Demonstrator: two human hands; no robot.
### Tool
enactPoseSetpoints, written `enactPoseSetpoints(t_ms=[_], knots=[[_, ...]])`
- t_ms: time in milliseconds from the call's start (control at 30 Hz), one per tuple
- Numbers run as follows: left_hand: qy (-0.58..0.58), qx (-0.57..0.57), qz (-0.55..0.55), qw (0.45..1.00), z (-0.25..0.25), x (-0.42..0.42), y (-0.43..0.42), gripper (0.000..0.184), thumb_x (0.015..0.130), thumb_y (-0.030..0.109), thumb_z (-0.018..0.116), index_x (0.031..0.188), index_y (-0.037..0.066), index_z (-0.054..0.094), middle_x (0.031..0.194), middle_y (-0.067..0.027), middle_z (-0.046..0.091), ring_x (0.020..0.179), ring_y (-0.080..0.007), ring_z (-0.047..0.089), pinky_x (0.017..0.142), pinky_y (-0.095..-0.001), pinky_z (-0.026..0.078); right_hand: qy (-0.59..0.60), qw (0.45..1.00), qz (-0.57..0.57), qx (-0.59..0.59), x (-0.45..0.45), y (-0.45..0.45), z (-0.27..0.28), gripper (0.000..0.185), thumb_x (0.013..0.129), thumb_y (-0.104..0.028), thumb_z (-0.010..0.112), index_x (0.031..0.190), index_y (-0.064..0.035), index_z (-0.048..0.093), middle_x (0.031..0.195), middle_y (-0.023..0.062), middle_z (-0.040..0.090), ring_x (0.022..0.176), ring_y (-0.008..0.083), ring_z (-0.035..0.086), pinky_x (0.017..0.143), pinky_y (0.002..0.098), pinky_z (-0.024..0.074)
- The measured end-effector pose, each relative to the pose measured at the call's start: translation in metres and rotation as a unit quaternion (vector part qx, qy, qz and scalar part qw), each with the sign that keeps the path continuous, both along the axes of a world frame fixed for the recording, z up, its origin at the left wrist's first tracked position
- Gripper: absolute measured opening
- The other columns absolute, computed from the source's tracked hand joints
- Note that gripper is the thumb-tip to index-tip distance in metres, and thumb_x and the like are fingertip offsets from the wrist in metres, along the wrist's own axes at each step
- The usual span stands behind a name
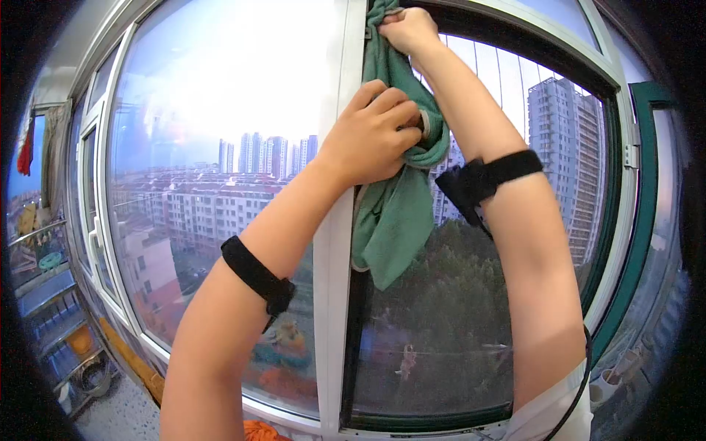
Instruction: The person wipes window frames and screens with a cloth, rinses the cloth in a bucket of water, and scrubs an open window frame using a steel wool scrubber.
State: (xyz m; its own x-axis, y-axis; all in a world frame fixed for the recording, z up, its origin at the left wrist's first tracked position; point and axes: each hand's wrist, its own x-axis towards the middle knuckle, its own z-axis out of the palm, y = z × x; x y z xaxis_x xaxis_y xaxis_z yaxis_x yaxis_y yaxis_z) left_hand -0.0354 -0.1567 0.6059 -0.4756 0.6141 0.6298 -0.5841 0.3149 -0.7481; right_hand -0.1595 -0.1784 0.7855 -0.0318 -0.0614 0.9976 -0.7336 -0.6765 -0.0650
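Gripping green cloth with right hand at 12 o'clock, left hand mid-length. Likely light, soft; best held bunched.

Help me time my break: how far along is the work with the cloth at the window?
Done: nothing confirmable; buildings show through the left pane, but that doesn't prove it was wiped. In hand: the left hand and right hand grip the green cloth, high by the upright frame. Left: perhaps the bottom rail, which the cloth isn't touching.
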Motion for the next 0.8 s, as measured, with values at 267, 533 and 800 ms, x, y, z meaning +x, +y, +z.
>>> enactPoseSetpoints(t_ms=[267,533,800], knots=[[-0.149,-0.094,-0.007,0.984,-0.011,0.005,0.019,0.027,0.064,0.016,0.061,0.090,0.012,0.054,0.098,-0.0026,0.057,0.099,-0.0226,0.055,0.095,-0.0393,0.040,0.031,0.994,0.002,0.109,-0.002,0.033,-0.110,0.027,0.073,-0.017,0.067,0.092,0.0010,0.061,0.093,0.0197,0.067,0.086,0.0280,0.066,0.079,0.0368,0.0518],[-0.223,-0.153,0.070,0.960,-0.028,0.010,0.020,0.015,0.081,0.023,0.052,0.095,0.017,0.053,0.097,0.0003,0.054,0.099,-0.0172,0.053,0.094,-0.0351,0.040,0.018,0.935,0.170,0.309,-0.013,0.037,-0.154,0.042,0.072,-0.012,0.074,0.105,0.0046,0.054,0.078,0.0110,0.064,0.067,0.0158,0.060,0.057,0.0291,0.0487],[0.193,0.083,-0.057,0.976,0.000,0.003,0.011,0.046,0.064,0.001,0.065,0.107,0.012,0.050,0.103,-0.0083,0.051,0.102,-0.0283,0.049,0.089,-0.0403,0.033,-0.121,0.911,0.352,0.178,-0.011,0.068,-0.138,0.035,0.082,-0.011,0.063,0.114,0.0004,0.054,0.096,0.0113,0.063,0.082,0.0183,0.061,0.072,0.0303,0.0502]])
